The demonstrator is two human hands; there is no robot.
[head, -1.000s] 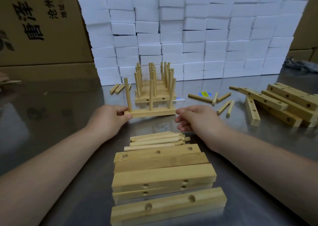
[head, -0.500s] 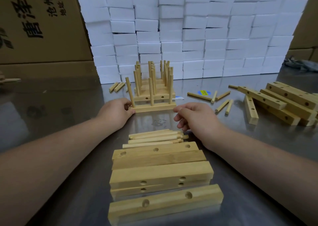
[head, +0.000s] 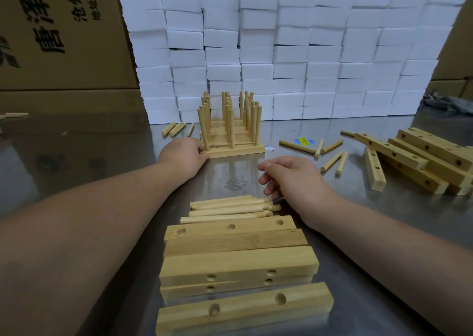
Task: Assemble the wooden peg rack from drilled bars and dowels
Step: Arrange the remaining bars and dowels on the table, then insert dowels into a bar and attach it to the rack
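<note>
Left hand (head: 183,156) against left end of nearest pegged bar (head: 238,152) (fingertips hidden, grip can't tell). Right hand (head: 289,179) loosely curled, empty, just beside dowel pile (head: 227,207).

Open steel table (head: 230,174) runs between the racks (head: 231,149) and the dowels (head: 227,206), flanked by 2 hands: the left hand (head: 184,156) against the racks, the right hand (head: 294,179) just beside the dowels. Foam blocks (head: 281,54) wall off the back; a bar heap (head: 391,151) and loose pegs (head: 297,147) crowd the right.
</note>
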